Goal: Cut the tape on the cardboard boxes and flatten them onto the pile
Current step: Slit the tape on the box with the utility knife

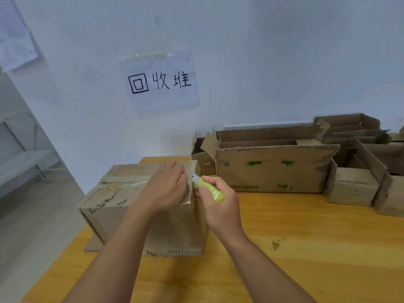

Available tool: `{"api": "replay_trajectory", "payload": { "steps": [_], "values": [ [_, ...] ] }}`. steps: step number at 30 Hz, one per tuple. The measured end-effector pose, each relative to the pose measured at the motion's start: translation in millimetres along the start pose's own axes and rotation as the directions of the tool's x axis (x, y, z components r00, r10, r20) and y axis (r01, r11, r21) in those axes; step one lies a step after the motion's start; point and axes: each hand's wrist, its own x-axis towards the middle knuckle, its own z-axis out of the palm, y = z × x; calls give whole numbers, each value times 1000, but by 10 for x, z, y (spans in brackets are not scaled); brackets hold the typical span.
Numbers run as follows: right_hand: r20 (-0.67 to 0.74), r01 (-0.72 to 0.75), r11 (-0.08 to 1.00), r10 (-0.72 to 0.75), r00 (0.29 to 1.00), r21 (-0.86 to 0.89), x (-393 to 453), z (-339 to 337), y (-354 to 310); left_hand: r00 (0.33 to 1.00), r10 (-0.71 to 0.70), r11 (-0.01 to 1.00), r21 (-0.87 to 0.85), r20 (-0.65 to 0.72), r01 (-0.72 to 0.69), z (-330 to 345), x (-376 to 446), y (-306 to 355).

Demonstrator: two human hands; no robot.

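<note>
A closed cardboard box (113, 206), sealed across its top with clear tape (122, 182), stands on the wooden table (306, 248). My left hand (166, 189) rests on the box's top near its right edge, fingers bent over the tape there. My right hand (218, 200) grips a yellow-green utility knife (207, 189). Its grey tip points up and left at the box's top right edge, right beside my left fingers.
Several opened cardboard boxes (273, 171) stand along the wall at the back right of the table. A paper sign (160, 82) with handwritten characters is taped to the wall. A white shelf frame (28, 158) and the floor lie to the left.
</note>
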Motion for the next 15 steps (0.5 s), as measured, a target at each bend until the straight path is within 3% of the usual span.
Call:
{"api": "replay_trajectory", "payload": {
  "steps": [10, 15],
  "values": [
    [47, -159, 970, 153, 987, 182, 9, -72, -20, 1000, -20, 999, -28, -15, 19, 3, 3, 2],
    [111, -166, 951, 141, 984, 262, -50, -178, -42, 997, -42, 996, -84, -58, 37, -13, -14, 7]
  ]
}}
